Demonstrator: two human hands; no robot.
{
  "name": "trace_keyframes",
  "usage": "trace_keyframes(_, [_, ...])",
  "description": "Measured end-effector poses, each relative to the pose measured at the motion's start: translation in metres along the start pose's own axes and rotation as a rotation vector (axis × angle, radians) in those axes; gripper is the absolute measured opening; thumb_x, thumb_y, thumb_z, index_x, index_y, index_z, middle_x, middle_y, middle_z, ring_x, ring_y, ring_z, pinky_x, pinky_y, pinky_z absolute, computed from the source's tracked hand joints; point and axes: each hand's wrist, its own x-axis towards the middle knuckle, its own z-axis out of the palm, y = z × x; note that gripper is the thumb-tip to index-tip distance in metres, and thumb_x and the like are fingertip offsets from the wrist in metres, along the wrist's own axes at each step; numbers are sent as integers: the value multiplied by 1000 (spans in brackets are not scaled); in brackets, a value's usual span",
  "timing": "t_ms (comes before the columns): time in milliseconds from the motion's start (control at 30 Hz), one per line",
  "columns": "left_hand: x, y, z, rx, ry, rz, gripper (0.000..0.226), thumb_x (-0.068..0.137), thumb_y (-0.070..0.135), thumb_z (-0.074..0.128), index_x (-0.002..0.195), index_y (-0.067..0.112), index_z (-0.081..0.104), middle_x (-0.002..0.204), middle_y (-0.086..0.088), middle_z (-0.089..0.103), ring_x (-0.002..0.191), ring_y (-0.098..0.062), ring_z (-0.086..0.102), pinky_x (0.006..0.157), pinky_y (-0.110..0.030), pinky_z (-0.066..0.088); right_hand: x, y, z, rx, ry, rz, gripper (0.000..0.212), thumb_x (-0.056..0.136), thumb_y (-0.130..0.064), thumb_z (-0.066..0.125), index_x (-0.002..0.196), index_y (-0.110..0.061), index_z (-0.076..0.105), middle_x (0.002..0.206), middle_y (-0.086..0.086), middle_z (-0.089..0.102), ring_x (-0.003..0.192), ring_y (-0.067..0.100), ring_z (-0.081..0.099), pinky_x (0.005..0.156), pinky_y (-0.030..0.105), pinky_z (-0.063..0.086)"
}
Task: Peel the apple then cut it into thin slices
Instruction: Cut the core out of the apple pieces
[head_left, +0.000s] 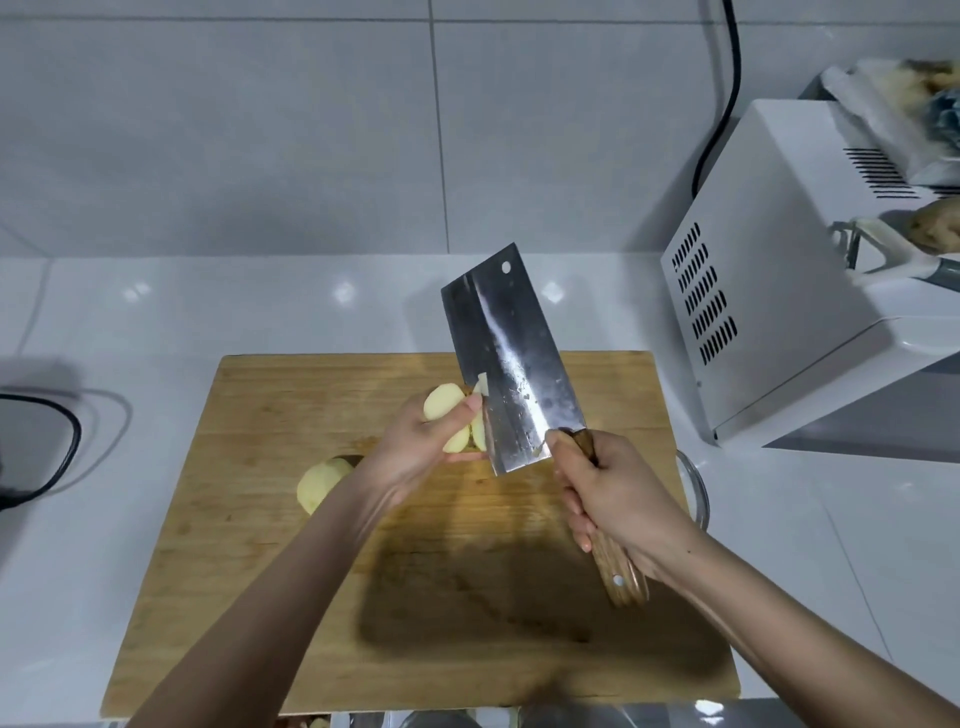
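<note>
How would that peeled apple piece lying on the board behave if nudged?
The peeled apple piece looks rounded, so it would probably rock or roll on the cutting board. Its bare flesh is likely slippery.

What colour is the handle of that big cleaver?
Striped light and dark brown wood, with a small silver rivet: the cleaver handle, gripped by the right hand. Head view.

No text, label, brand, number or sign can be read anywhere in the view. The blade of the cleaver (511, 358) bears no legible mark, and the side of the white appliance (779, 270) shows no lettering.
</note>
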Motion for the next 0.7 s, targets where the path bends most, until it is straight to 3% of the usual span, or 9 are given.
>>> trace_keyframes(200, [1,-7,-4,-34,-7,-72,27,88,20,61,108,2,61,101,-10,69,89,-19,70,66,-33,58,4,0,0,33,-27,85,38,96,-31,49,67,-8,43,45,1,38,35,14,34,34,24,35])
trace_keyframes(400, [-2,-14,17,-233,260,-29,14,88,25,63,96,14,63,89,-1,70,84,-14,67,63,-27,55,10,7,16,-18,49,-61,42,97,-30,46,57,-16,44,43,5,39,33,17,36,36,25,36])
trace_keyframes(500, [-2,-10,10,-198,212,-58,10,89,22,62,94,14,63,91,-3,71,88,-16,67,62,-28,58,10,7,13,-2,33,-30,42,97,-30,47,58,-14,43,43,3,39,33,16,36,36,24,37])
trace_keyframes(633, [-1,0,-12,20,18,-117,15,88,19,62,99,9,63,103,-11,69,92,-20,68,63,-31,59,10,0,4,43,-39,132,36,96,-32,49,69,-9,46,45,0,39,34,12,35,34,23,36])
trace_keyframes(700, [-2,-3,-11,-23,53,-113,15,88,19,63,99,9,63,105,-12,68,95,-22,67,65,-33,59,11,1,7,59,-30,138,36,96,-32,49,68,-9,47,45,0,40,34,12,35,35,22,36])
